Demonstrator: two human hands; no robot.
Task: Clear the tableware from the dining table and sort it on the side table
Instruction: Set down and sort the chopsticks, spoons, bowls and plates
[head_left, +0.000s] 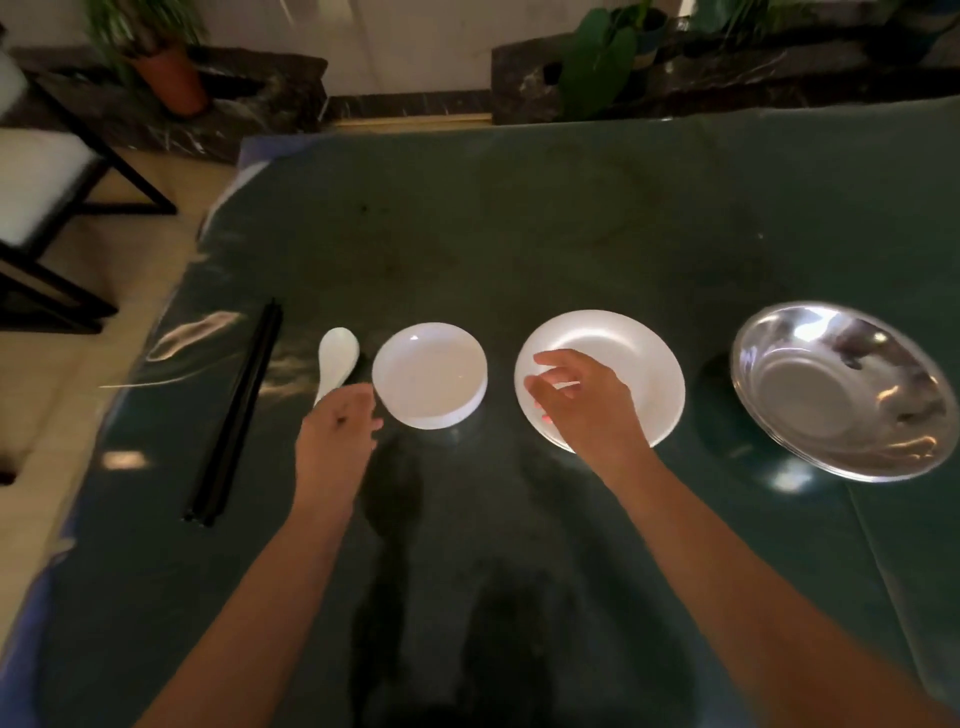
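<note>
A: Status?

B: Nothing cleared yet, by the look of it. All on the dark green tabletop. Landmark: small round white ceramic dish. Left of it, white ceramic soup spoon; further left, pair of black chopsticks. Right of it, wider white plate; far right, shiny steel bowl.

A: Hands?

B: Left hand at the spoon's handle end, fingers curled; can't tell if it grips. Right hand over the plate, fingers loosely spread, holding nothing.

A: Remaining?

B: Everything. Side table not in view.
</note>
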